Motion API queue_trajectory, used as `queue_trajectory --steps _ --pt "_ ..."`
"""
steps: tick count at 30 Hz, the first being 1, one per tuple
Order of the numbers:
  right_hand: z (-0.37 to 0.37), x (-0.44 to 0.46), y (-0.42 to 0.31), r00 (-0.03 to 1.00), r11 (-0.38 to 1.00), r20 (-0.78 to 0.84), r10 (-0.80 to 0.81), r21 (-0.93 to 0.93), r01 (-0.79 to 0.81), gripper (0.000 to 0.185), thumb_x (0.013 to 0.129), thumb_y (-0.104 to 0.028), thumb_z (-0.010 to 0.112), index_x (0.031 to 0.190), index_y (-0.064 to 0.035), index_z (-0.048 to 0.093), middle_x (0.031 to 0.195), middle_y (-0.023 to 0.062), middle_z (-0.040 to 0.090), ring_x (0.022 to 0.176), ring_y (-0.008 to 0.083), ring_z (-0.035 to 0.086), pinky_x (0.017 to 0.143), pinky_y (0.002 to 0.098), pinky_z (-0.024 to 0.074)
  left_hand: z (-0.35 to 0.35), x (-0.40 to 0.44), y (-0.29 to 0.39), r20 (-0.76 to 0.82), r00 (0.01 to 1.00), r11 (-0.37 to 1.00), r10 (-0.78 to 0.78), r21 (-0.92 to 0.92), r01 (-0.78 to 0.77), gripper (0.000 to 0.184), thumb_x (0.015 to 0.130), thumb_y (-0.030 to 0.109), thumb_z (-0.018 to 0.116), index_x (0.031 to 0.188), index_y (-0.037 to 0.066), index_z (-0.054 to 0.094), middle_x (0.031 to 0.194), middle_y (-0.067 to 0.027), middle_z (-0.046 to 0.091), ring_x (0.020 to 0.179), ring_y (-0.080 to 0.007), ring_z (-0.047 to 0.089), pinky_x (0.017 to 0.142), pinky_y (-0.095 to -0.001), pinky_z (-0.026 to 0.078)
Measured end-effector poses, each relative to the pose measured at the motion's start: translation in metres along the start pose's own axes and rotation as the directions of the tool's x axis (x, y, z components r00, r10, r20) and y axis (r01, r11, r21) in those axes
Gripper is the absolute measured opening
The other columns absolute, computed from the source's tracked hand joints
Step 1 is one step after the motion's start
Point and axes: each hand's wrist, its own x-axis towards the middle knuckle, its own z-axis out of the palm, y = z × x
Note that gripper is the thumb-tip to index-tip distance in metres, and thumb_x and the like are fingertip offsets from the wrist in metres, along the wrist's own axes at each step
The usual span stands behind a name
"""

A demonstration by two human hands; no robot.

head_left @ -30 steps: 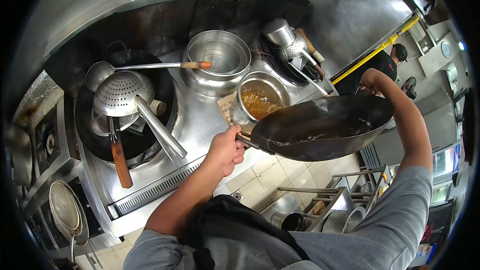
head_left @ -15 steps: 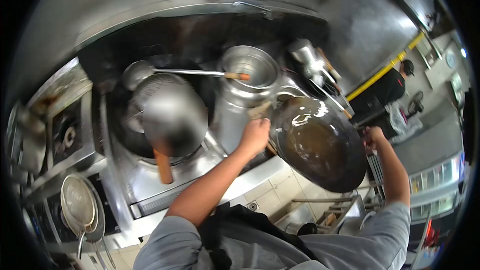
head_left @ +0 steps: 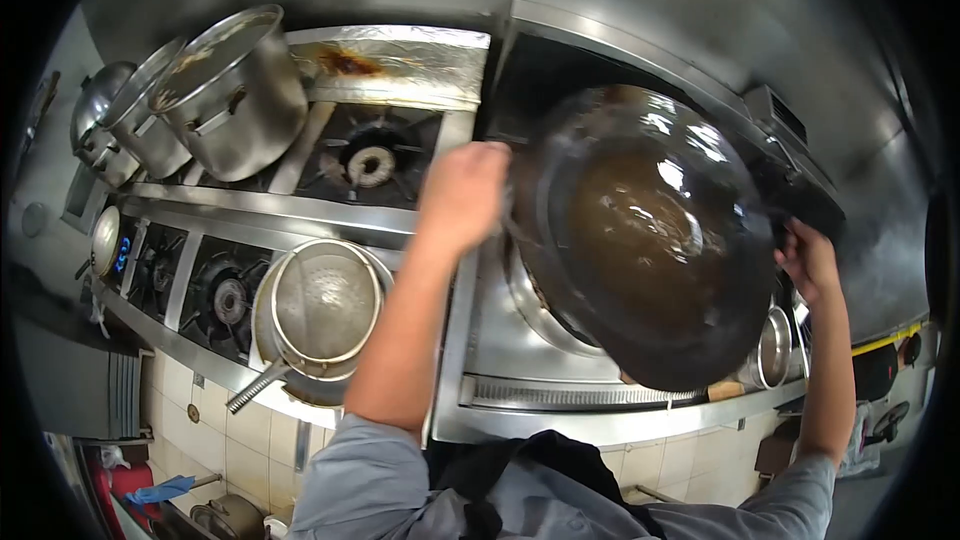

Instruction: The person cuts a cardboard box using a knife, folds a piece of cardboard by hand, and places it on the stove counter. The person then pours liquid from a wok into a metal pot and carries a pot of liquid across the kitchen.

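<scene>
A large dark wok (head_left: 640,230) with brownish, shiny liquid in it hangs between my hands, above the wok range. My left hand (head_left: 465,195) is closed at its left side, slightly blurred, where a handle seems to be. At the right rim my right hand (head_left: 808,258) is closed round the other side; the grip itself is partly hidden. Below the wok, a burner ring (head_left: 535,305) of the range (head_left: 490,360) shows in part. A round metal strainer (head_left: 328,300) with a coiled handle rests on a pan to the left of my left forearm.
Tall steel pots (head_left: 235,100) stand at the back left beside a bare gas burner (head_left: 370,165). Another burner (head_left: 230,300) is nearer. A small pan (head_left: 105,240) sits by a blue flame at far left. A steel bowl (head_left: 773,348) lies at the right, partly hidden.
My view has turned left, and both hands have carried the wok left from beside the range to above it. The strainer and left burners now show more fully.
</scene>
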Motion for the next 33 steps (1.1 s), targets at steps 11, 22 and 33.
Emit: queue_trajectory --steps 11,22,33 --pt "0.459 0.141 0.090 0.933 0.994 0.348 0.097 0.005 -0.105 0.012 0.073 -0.007 0.064 0.067 -0.0069 0.053 0.061 0.0027 0.045 0.051 0.0137 0.044 0.047 0.0321 0.0367 -0.223 0.062 -0.267 -0.515 0.841 0.852 -0.163 0.357 0.383 0.043 0.092 0.028 0.047 0.093 -0.012 0.063 0.087 -0.0238 0.065 0.080 -0.0301 0.059 0.078 -0.0400 0.043" --pt "0.523 0.128 0.079 0.809 0.848 0.585 -0.055 0.456 -0.272 0.110 0.080 -0.063 0.058 0.151 -0.0052 -0.002 0.156 0.0208 0.010 0.144 0.0358 0.008 0.116 0.0464 0.0058 -0.249 0.080 -0.350 -0.747 0.628 0.849 -0.215 0.175 0.499 0.031 0.090 0.021 0.049 0.096 -0.005 0.065 0.087 -0.0161 0.068 0.077 -0.0245 0.061 0.072 -0.0375 0.047" --pt "0.093 -0.096 0.152 0.818 0.917 0.560 -0.128 0.382 -0.118 0.053 0.091 -0.032 0.063 0.134 -0.0058 0.048 0.139 0.0086 0.047 0.128 0.0209 0.045 0.106 0.0374 0.0354 -0.239 0.069 -0.359 -0.559 0.782 0.761 -0.276 0.370 0.533 0.052 0.085 0.037 0.061 0.117 -0.003 0.056 0.111 -0.0180 0.063 0.101 -0.0318 0.061 0.086 -0.0422 0.050"
